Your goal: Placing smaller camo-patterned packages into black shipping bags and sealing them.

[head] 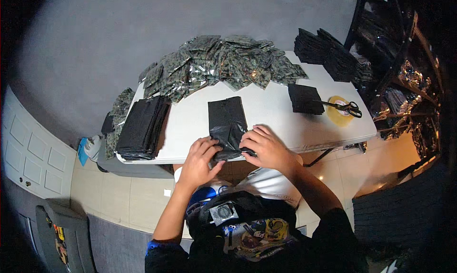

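Note:
A flat black fabric piece lies before me at the front edge of the white table. Its lower half looks covered by shiny clear plastic, wrinkled in the middle. The fingers of my left hand rest on its lower left edge, thumb spread below; whether they pinch it is unclear. At the lower right, my right hand has its fingers and thumb closed around a dark edge of the piece. A thick stack of folded black fabric stands left of my hands.
Camouflage items in clear bags are heaped along the table's far side. To the right lie a small black stack, scissors and a roll of clear tape. More black stacks sit at the back right, beside a dark rack.

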A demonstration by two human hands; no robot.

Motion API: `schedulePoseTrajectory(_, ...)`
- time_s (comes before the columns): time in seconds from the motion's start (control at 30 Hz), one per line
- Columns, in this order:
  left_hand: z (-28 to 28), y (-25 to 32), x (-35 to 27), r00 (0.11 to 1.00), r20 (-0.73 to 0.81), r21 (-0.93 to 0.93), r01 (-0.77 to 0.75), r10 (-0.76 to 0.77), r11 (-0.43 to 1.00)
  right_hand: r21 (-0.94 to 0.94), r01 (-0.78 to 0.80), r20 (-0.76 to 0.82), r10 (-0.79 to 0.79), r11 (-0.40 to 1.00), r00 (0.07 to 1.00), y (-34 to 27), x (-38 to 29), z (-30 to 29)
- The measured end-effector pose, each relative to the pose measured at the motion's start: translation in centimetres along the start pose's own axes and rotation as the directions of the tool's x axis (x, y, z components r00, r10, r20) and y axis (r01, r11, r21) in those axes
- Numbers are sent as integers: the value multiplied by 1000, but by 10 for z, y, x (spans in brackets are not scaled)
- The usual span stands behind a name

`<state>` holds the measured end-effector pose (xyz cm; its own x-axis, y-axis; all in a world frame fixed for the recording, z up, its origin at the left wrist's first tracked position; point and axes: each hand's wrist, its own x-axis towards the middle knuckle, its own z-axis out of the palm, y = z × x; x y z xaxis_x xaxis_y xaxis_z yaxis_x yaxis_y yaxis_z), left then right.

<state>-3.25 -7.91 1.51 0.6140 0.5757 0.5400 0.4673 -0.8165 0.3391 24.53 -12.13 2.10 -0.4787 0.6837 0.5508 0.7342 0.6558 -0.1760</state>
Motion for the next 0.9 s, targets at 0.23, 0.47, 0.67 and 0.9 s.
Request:
schedulePoseTrajectory(0.23,13,-12,-3,997,-70,-55,17,-21,998,27,-44,8,44,999,999,2,1,5)
schedulePoseTrajectory(0.47,5,-7,-1,998,-27,-159,57,-62,986,1,-149,-98,149,989,984,-5,7,11)
schedulePoseTrajectory(0.67,-4,-7,5,995,79,-180,79,-65,980,70,-176,-141,185,982,973,-2,-1,15)
schedulePoseTrajectory(0.9,7,-11,45,991,32,-131,136,-133,982,89,-158,-130,168,984,977,-2,3,14)
